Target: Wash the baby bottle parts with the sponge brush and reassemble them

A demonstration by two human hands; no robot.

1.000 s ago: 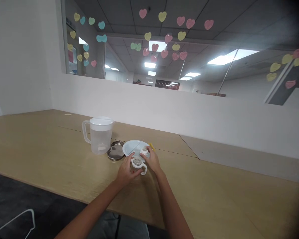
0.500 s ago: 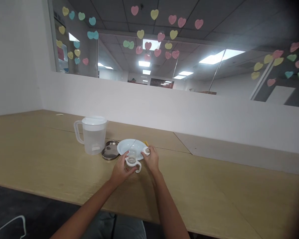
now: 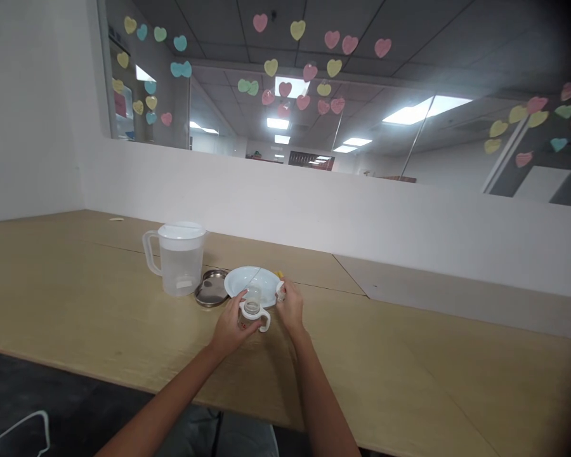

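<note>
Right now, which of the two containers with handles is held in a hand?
The small bottle with the white handle, held in the left hand; the large pitcher stands apart, untouched.

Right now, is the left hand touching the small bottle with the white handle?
Touching: the head view shows the left hand curled against the side of the small bottle, gripping it.

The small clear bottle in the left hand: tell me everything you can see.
The small bottle looks like clear plastic or glass, with an open round mouth, a white collar and a curved white handle on its right. Small red marks show on its body. Held roughly upright in the left hand, it is nearer the camera than the pale plate; contact with the table is unclear.
</note>
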